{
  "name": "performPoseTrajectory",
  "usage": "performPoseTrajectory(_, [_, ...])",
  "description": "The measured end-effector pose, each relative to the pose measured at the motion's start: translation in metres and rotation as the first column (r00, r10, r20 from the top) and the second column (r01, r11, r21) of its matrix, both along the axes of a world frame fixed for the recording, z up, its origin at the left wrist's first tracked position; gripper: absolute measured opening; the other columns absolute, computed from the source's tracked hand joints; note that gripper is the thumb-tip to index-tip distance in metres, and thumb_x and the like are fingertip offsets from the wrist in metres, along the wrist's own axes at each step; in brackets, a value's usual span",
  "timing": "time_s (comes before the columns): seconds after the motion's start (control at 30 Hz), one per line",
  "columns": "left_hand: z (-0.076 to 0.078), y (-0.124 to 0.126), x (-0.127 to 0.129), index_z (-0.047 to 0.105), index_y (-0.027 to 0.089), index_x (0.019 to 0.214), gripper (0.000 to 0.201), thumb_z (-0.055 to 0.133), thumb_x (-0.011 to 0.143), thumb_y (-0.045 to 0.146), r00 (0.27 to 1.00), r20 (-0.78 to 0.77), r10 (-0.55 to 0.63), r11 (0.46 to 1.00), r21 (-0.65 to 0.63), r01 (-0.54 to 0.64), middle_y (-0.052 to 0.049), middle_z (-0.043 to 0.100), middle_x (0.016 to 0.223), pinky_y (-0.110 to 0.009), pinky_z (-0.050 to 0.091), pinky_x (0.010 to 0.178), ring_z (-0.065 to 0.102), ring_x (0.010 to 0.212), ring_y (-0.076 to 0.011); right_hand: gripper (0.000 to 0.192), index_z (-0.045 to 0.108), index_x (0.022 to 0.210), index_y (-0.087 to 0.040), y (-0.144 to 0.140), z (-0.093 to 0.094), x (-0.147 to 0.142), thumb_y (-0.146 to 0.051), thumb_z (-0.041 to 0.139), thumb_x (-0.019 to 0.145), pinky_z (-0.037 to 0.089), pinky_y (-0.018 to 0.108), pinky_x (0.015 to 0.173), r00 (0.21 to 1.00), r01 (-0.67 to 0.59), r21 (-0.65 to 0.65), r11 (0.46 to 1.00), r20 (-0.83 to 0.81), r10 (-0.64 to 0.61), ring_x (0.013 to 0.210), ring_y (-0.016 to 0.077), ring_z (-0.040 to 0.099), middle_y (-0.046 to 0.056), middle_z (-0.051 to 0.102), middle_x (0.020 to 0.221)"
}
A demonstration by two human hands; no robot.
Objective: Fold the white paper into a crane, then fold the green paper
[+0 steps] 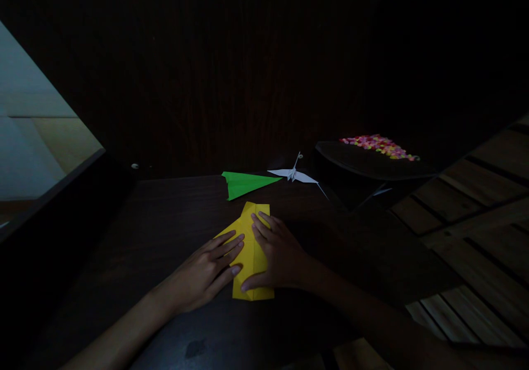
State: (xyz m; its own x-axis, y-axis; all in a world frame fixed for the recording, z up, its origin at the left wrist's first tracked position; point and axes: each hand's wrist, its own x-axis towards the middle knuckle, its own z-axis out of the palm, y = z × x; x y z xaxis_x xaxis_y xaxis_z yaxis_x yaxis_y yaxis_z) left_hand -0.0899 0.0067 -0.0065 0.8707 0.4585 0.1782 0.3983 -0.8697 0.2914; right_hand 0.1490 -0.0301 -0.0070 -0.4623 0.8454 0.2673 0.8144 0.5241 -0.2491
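A partly folded sheet of yellow paper point(248, 254) lies on the dark tabletop, with crease lines down and across its middle. On its left part rests my left hand point(210, 268), fingers stretched out over the paper. My right hand point(276, 254) lies across the right part, fingers spread and the thumb near the lower edge. Both hands press on the paper rather than grip it. Just beyond the sheet is a green paper plane point(246, 185), its nose pointing right. A white paper crane point(292, 175) sits beside that nose, wings spread.
The dark wooden table point(165, 237) has a tall back panel and a raised left side. A small rounded shelf point(351, 157) at right bears a heap of pink and yellow pieces point(384, 145). Wooden slats point(475, 243) show at the far right, below.
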Motion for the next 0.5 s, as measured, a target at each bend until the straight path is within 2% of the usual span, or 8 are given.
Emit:
performPoseTrajectory(0.1, [0.0002, -0.0004, 0.0006, 0.035, 0.022, 0.149, 0.053, 0.047, 0.099, 0.035, 1.0, -0.006, 0.011, 1.0, 0.016, -0.011, -0.007, 0.042, 0.151, -0.049, 0.042, 0.111, 0.036, 0.141, -0.0279, 0.122, 0.037, 0.144, 0.001, -0.0028, 0.0, -0.0006, -0.086, 0.057, 0.062, 0.017, 0.05, 0.118, 1.0, -0.02, -0.069, 0.997, 0.012, 0.02, 0.146, 0.038, 0.016, 0.026, 0.028, 0.154])
performPoseTrajectory(0.23, [0.0018, -0.0006, 0.0015, 0.037, 0.021, 0.148, 0.054, 0.049, 0.098, 0.038, 1.0, -0.009, 0.017, 0.999, 0.038, -0.017, -0.009, 0.044, 0.15, -0.048, 0.045, 0.108, 0.039, 0.139, -0.0285, 0.128, 0.029, 0.148, 0.002, -0.0037, 0.0015, -0.0001, -0.088, 0.054, 0.061, 0.009, 0.053, 0.119, 0.998, -0.033, -0.135, 0.99, 0.042, 0.039, 0.147, 0.0387, 0.006, 0.026, 0.015, 0.158])
performPoseTrajectory(0.37, [0.0028, -0.0005, 0.0017, 0.036, 0.02, 0.148, 0.059, 0.051, 0.096, 0.042, 1.0, -0.019, 0.011, 0.998, 0.062, -0.009, -0.011, 0.044, 0.15, -0.049, 0.047, 0.107, 0.039, 0.139, -0.0298, 0.13, 0.025, 0.149, 0.003, -0.0026, 0.0018, 0.0009, -0.09, 0.052, 0.061, 0.006, 0.054, 0.119, 0.997, -0.042, -0.174, 0.984, 0.05, 0.051, 0.148, 0.0378, 0.002, 0.026, 0.011, 0.159])
performPoseTrajectory(0.5, [0.0032, -0.0009, 0.0018, 0.033, 0.025, 0.15, 0.057, 0.05, 0.097, 0.038, 1.0, -0.015, -0.013, 0.998, 0.066, 0.014, -0.007, 0.042, 0.151, -0.049, 0.045, 0.108, 0.037, 0.14, -0.029, 0.128, 0.028, 0.148, 0.003, -0.0013, 0.0002, 0.0011, -0.09, 0.049, 0.063, 0.007, 0.056, 0.119, 0.997, -0.03, -0.183, 0.983, 0.059, 0.042, 0.148, 0.0384, 0.001, 0.025, 0.012, 0.159])
